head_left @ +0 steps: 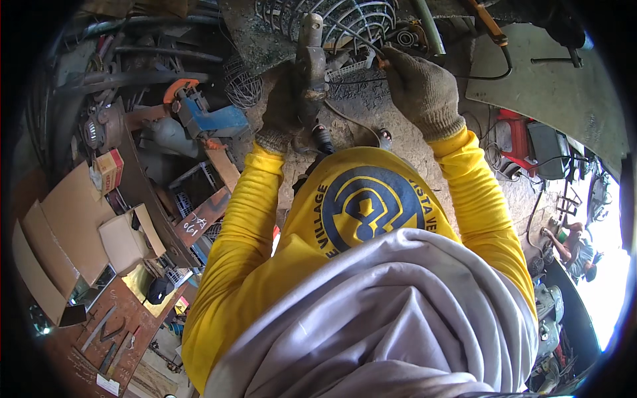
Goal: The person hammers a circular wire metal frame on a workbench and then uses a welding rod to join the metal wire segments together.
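My left hand (284, 109), in a dark work glove, grips the body of a grey power tool (310, 63) that points up toward a round wire guard (345, 20) lying on the dirty workbench. My right hand (419, 89), in a grey knit glove, pinches a thin wire (352, 36) with an orange tip that runs to the wire guard. Both arms wear yellow sleeves. The tool's black cord (323, 139) hangs down toward my chest.
A blue and orange machine (202, 113) stands left of the bench. Cardboard boxes (73, 225) and small hand tools lie on a brown table at lower left. A grey metal sheet (551, 86) sits at right. Another person (574, 249) crouches far right.
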The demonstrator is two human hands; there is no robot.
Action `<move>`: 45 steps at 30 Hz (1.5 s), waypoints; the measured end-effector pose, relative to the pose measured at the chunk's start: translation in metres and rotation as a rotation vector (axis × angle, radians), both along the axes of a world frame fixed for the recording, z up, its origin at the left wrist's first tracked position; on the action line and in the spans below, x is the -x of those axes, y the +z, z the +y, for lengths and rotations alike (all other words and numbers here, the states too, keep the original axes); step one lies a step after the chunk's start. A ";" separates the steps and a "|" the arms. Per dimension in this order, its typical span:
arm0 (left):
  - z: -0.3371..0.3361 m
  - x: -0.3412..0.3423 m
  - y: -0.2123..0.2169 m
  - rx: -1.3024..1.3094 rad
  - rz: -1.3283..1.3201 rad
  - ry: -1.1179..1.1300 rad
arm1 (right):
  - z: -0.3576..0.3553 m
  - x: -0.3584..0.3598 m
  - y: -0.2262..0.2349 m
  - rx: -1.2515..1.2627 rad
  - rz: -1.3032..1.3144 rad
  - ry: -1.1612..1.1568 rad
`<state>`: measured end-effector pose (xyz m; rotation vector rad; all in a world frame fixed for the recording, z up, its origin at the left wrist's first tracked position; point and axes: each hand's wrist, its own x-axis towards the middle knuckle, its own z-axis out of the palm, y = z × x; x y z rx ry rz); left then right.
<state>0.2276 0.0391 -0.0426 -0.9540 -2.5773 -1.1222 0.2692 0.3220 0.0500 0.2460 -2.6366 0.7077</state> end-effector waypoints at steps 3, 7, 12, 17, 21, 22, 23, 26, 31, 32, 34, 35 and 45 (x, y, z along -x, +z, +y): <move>0.004 -0.009 0.010 -0.106 -0.147 0.016 | 0.000 0.000 0.000 -0.009 -0.004 -0.005; 0.005 -0.009 0.024 -0.096 -0.268 0.004 | 0.000 0.000 0.000 0.007 0.020 0.006; 0.007 -0.011 0.018 -0.240 -0.390 -0.035 | -0.001 -0.001 0.003 -0.017 -0.048 0.005; 0.007 -0.010 0.026 -0.038 -0.243 -0.026 | 0.004 0.001 -0.005 -0.030 0.117 0.067; 0.008 -0.009 0.030 0.101 0.002 0.014 | 0.005 -0.002 0.001 -0.007 -0.016 0.079; 0.010 -0.007 0.028 0.139 0.064 0.003 | 0.000 -0.002 0.005 -0.014 -0.047 0.026; 0.012 -0.005 0.026 0.169 0.125 -0.005 | 0.001 -0.001 0.004 -0.002 -0.060 0.025; 0.028 -0.005 0.052 0.127 0.209 -0.087 | 0.002 -0.001 0.003 -0.035 -0.068 0.000; 0.019 -0.009 0.037 0.250 0.088 -0.026 | 0.000 -0.001 0.002 -0.014 0.001 0.010; 0.023 -0.008 0.039 0.311 0.178 -0.026 | 0.000 -0.001 0.001 -0.008 -0.005 0.007; 0.028 -0.006 0.041 0.360 0.282 -0.024 | 0.000 -0.003 -0.001 0.005 -0.019 0.000; 0.029 -0.005 0.043 0.348 0.295 -0.023 | 0.000 -0.003 -0.001 -0.005 -0.021 -0.003; 0.018 -0.011 0.044 0.161 0.074 0.080 | 0.006 0.005 -0.003 -0.039 0.102 0.046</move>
